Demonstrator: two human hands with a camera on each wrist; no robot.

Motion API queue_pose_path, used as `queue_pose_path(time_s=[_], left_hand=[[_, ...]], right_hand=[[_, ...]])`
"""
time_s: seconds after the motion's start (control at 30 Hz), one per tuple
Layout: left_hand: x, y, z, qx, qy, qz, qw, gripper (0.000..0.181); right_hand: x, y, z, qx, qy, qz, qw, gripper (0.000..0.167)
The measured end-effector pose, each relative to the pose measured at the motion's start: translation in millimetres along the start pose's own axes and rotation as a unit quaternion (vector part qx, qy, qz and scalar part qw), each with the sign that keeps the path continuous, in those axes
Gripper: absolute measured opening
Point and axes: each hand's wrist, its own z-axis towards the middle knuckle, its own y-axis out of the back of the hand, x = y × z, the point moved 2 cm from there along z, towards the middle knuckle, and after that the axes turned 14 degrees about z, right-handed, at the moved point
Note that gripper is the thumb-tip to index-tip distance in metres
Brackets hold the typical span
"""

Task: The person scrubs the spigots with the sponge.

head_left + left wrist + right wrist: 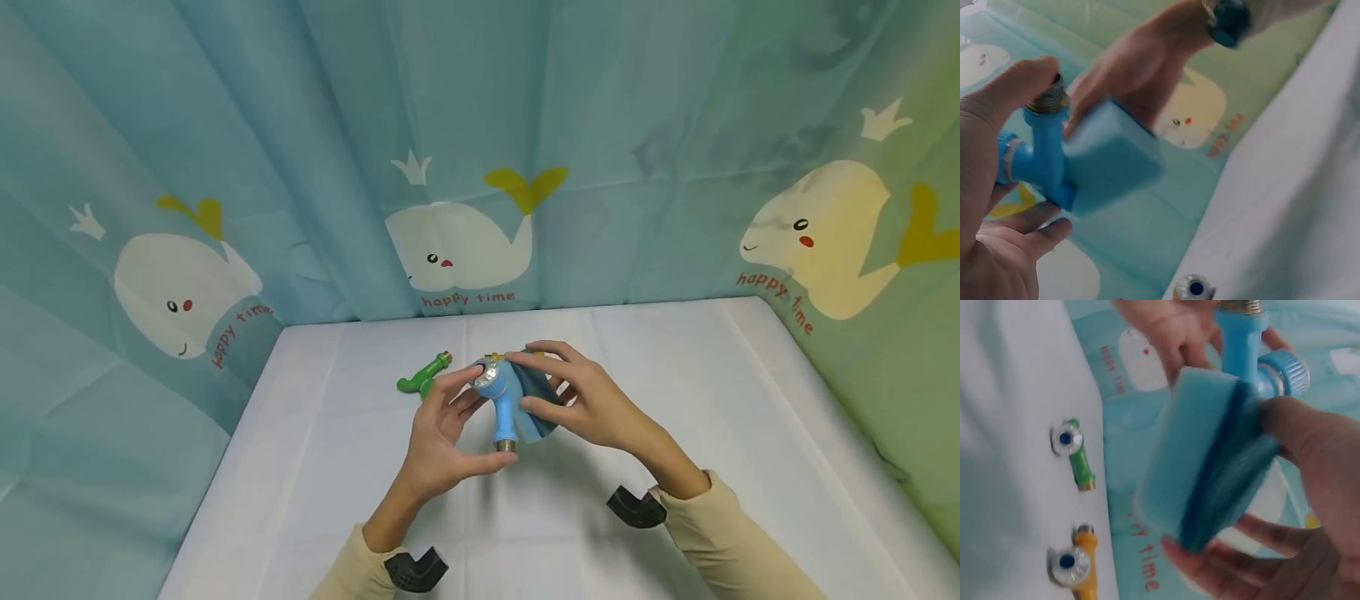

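A light-blue water tap (pixel 505 417) with a brass-coloured threaded end is held above the table in my left hand (pixel 438 446). The thumb presses its threaded end, and the fingers support the opposite end. My right hand (pixel 600 404) grips a sponge (pixel 1188 444) with a pale-blue foam side and a darker blue side. The sponge is right beside the tap's body; whether they touch is hard to tell. In the left wrist view the sponge (pixel 1113 162) and the right hand (pixel 1135 75) are blurred.
A green tap (pixel 431 372) lies on the white-covered table (pixel 345 475), left of and behind the hands. A yellow tap (pixel 1089 562) lies there too, mostly hidden behind the hands in the head view. A blue-green curtain (pixel 322 167) with whale prints stands around the table.
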Motion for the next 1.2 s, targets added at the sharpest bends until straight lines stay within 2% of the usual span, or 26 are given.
queue_pose_path(time_s=[0.1, 0.23, 0.33, 0.43, 0.53, 0.6, 0.7, 0.83, 0.9, 1.0, 1.2], left_hand=[[-0.5, 1.4, 1.5, 0.001, 0.002, -0.004, 1.0, 0.102], [-2.2, 1.7, 2.4, 0.001, 0.008, -0.015, 0.9999, 0.102], [0.4, -1.0, 3.3, -0.003, 0.019, -0.011, 0.9997, 0.1], [6.2, -4.3, 3.0, -0.012, 0.033, -0.002, 0.9994, 0.098], [10.2, -5.6, 2.4, -0.021, 0.039, 0.004, 0.999, 0.096], [11.4, -4.9, 2.0, -0.027, 0.043, 0.001, 0.9987, 0.095], [11.8, -3.1, 2.0, -0.032, 0.045, -0.002, 0.9985, 0.093], [11.5, -1.5, 4.4, -0.032, 0.043, -0.007, 0.9985, 0.093], [11.5, -1.1, 5.4, -0.033, 0.041, -0.009, 0.9986, 0.093], [9.8, -0.7, 5.0, -0.034, 0.041, -0.009, 0.9985, 0.094], [6.3, 0.5, 5.5, -0.032, 0.038, -0.005, 0.9988, 0.095]], right_hand=[[-1, 2, 1.1, -0.008, 0.002, -0.026, 0.9996, 0.056], [-5, 1, 0.5, -0.027, 0.016, -0.032, 0.999, 0.058], [-8, 0, 0.2, -0.047, 0.036, -0.045, 0.9972, 0.058], [-7, -2, -1.1, -0.07, 0.061, -0.035, 0.995, 0.06], [-2, -6, -2.7, -0.049, 0.093, -0.025, 0.9942, 0.061], [0, -7, -3.2, -0.027, 0.108, -0.05, 0.9925, 0.06], [1, -7, -4.0, -0.02, 0.122, -0.083, 0.9888, 0.059], [2, -6, -5.0, -0.002, 0.143, -0.08, 0.9865, 0.059], [2, -6, -5.0, 0.009, 0.147, -0.086, 0.9853, 0.057], [2, -4, -5.4, 0.002, 0.149, -0.103, 0.9834, 0.057], [4, -4, -5.8, 0.016, 0.147, -0.09, 0.9849, 0.057]])
